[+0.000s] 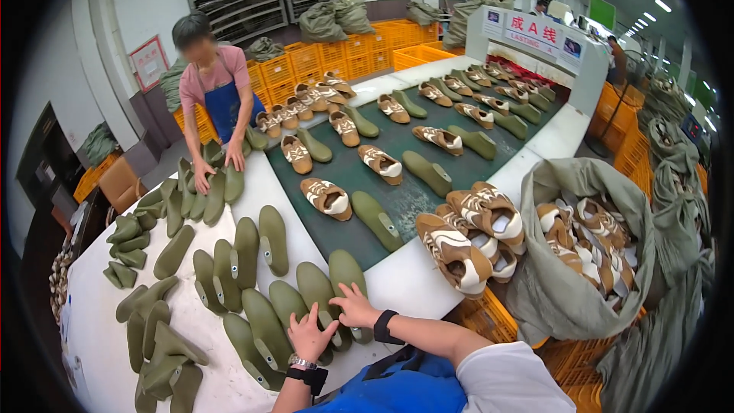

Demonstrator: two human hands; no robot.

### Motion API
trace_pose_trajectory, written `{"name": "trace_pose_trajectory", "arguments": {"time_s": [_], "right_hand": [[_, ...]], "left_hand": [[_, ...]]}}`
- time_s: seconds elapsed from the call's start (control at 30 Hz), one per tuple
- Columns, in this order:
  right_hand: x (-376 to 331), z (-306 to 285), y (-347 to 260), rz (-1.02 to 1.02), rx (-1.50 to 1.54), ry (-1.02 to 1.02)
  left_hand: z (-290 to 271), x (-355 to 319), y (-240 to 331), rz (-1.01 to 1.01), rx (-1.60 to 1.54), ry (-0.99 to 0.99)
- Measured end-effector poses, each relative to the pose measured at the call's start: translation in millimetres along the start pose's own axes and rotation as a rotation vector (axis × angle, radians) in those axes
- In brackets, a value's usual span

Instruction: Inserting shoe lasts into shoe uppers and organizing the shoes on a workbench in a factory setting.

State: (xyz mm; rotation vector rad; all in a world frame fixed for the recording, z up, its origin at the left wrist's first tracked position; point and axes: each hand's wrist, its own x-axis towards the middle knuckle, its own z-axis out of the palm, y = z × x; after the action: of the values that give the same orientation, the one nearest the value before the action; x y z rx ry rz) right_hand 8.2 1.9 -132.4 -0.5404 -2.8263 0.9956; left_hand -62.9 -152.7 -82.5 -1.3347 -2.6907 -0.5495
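Olive-green shoe lasts stand in a row at the white table's near edge, just under my hands. My left hand [310,334] has its fingers spread over a shoe last [287,306]. To its right, my right hand [355,307], fingers stretched out, rests at a shoe last [348,269] at the row's right end. Neither hand is wrapped round a last. Just left of my hands, another shoe last [264,325] stands in the same row. Behind it are more upright lasts [246,251]. A loose heap of lasts [164,359] lies at the near left.
A green conveyor belt [344,241] carries brown-and-white shoes paired with lasts. Stacked shoes [459,248] sit on its right rim beside a grey sack [585,321] of shoes over orange crates [489,315]. Across the white table [218,310], a person [218,92] handles lasts.
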Motion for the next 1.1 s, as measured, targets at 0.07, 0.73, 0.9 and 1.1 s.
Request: {"name": "trace_pose_trajectory", "arguments": {"time_s": [0.07, 0.73, 0.9, 1.1], "right_hand": [[-10.6, 2.2, -5.3, -0.009, 0.046, 0.023], [-295.2, -355.6, 71.1, 0.047, -0.014, 0.325], [-430.1, -444.9, 179.1, 0.685, -0.189, 0.570], [-560.2, -402.4, 338.9, 1.167, -0.140, 0.331]], "left_hand": [[0.8, -1.4, 2.2, -0.095, -0.007, -0.069], [-29.9, -0.7, 67.6, -0.010, 0.030, -0.174], [-18.9, 56.6, 215.1, 0.586, -0.136, -0.190], [4.8, 67.7, 326.0, 0.834, -0.373, -0.484]]}}
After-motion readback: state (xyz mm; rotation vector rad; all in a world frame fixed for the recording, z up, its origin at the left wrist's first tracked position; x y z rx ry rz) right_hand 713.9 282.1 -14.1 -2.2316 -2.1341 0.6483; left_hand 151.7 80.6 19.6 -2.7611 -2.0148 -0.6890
